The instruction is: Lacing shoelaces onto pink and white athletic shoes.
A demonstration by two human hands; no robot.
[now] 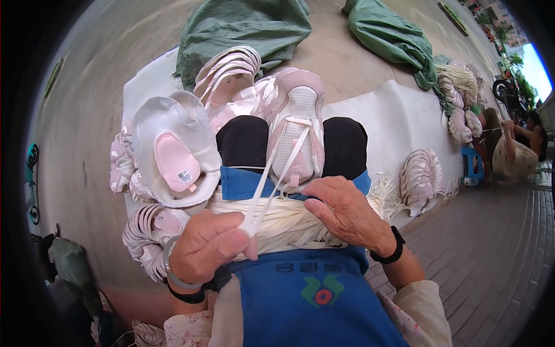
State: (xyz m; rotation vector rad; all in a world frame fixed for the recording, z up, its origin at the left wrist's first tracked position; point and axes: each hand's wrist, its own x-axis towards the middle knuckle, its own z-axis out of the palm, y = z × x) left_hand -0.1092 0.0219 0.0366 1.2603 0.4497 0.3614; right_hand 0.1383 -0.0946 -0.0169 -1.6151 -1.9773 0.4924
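Between my black-clad knees stands a pink and white shoe upper (pixel 296 141), its toe pointing away from me. A white shoelace (pixel 269 179) runs from its eyelets toward me in two taut strands. My left hand (pixel 215 242) pinches the two strands together at their near end. Close to the heel of the upper, my right hand (pixel 346 209) hovers with fingers partly bent and apart, with nothing visible in it. Under both hands a thick bundle of white laces (pixel 289 222) lies across my lap on the blue apron (pixel 312 295).
Nested shoe uppers (pixel 423 176) lie at the right, and more uppers (pixel 151 231) at the left beside a white bag (pixel 202 136) holding a pink insole. Green sacks (pixel 243 29) lie ahead on the pavement. Another person (pixel 520 144) sits far right beside a blue stool (pixel 472 165).
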